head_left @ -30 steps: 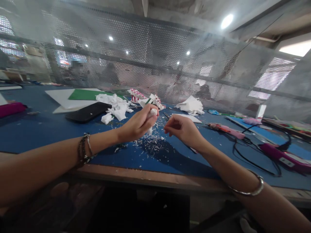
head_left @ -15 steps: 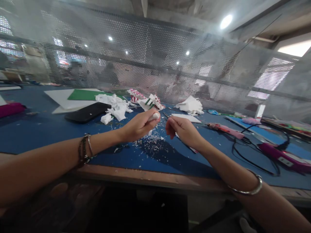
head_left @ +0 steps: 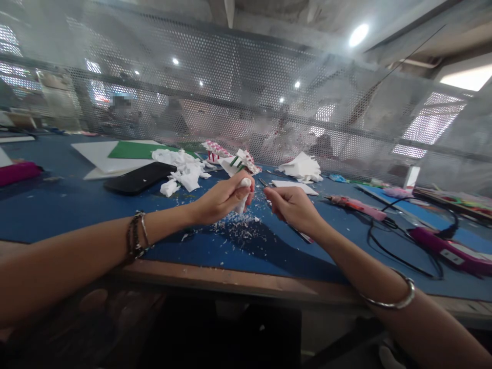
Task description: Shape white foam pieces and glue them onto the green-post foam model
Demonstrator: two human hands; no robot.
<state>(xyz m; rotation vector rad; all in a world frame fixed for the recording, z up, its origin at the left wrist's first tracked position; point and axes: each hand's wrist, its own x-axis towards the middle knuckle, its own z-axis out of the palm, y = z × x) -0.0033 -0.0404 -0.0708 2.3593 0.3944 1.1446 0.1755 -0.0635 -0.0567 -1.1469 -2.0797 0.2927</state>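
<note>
My left hand (head_left: 225, 199) is closed around a small soft-looking white piece (head_left: 242, 197), perhaps wadded tissue or foam, which pokes out above and below the thumb. Facing it, a short gap away, my right hand (head_left: 292, 202) has its fingers pinched together. A thin dark pointed thing (head_left: 263, 182) shows just beyond those fingertips; whether it is held or lies on the table I cannot tell. White shavings (head_left: 244, 228) are scattered on the blue tabletop below both hands. Crumpled white paper (head_left: 186, 169) lies beyond my left wrist.
A black phone-like slab (head_left: 140, 178) and a green sheet (head_left: 134, 149) lie at left. Small red-and-white pieces (head_left: 217, 149) stand behind my hands, near a white paper stack (head_left: 302, 166). At right are a pink corded tool (head_left: 357, 205) and a purple device (head_left: 449, 249). Perforated mesh (head_left: 230, 66) stands behind.
My left hand has turned slightly, and the white piece now stands upright, showing below the thumb. The fingers of my right hand have shifted slightly left and curled differently.
</note>
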